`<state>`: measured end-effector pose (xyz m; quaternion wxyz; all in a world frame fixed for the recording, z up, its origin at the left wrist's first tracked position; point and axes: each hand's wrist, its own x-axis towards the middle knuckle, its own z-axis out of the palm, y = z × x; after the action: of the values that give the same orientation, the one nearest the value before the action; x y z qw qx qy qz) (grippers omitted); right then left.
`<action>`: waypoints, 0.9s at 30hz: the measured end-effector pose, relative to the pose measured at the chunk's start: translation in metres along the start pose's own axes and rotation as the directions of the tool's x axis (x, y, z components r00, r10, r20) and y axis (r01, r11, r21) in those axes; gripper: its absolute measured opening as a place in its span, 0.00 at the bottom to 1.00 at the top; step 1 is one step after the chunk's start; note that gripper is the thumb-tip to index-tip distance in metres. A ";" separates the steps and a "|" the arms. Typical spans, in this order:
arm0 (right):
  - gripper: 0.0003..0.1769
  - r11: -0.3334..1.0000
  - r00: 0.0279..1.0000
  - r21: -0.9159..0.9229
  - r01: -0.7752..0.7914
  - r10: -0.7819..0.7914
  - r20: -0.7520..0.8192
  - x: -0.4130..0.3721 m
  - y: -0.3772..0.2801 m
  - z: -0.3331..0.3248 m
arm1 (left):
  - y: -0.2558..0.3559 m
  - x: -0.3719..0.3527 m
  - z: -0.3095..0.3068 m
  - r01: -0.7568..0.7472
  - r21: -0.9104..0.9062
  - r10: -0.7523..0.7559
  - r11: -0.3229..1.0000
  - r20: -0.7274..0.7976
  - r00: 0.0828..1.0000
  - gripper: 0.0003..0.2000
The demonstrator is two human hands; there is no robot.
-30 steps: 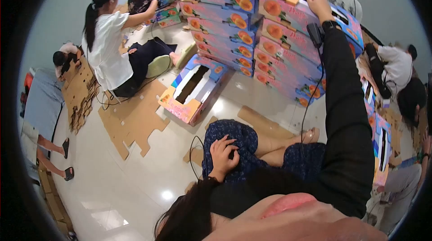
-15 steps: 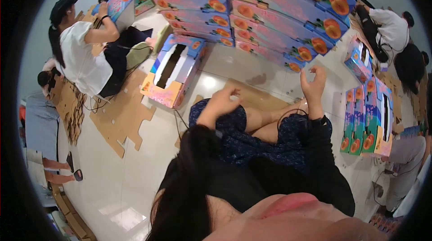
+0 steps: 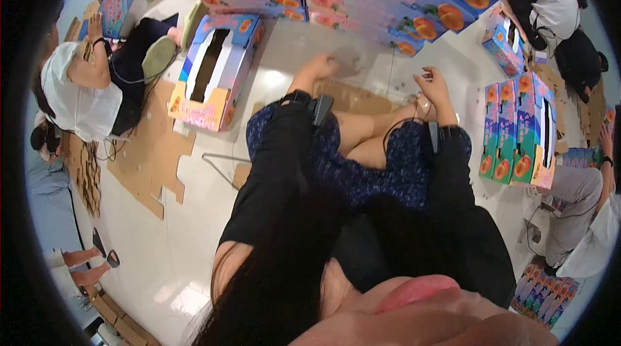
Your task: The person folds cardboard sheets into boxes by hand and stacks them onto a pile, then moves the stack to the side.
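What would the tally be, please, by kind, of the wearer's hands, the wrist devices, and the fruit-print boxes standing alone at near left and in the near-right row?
Hands: 2 (left hand, right hand)
Wrist devices: 2
Boxes: 4 (left box, three in right row)
Total: 8

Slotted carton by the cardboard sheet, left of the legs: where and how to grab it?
I'd bring the left hand in from above and hook the fingers into the long dark slot of the carton, gripping the white strip beside it. The slot faces up, uncovered, and runs lengthwise. Strip strength can't be judged.
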<state>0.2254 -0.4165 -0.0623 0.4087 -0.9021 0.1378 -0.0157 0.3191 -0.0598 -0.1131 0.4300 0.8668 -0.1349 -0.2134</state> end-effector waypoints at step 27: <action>0.16 0.963 0.830 -0.211 0.170 -0.255 -0.496 -0.014 -0.007 0.039 | 0.019 -0.030 0.015 0.022 0.228 -0.037 0.973 0.061 0.997 0.20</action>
<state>0.2192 -0.3795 -0.0822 0.2792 -0.9035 0.1421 -0.2925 0.2850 -0.0687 -0.0980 0.3204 0.9048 -0.1596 -0.2308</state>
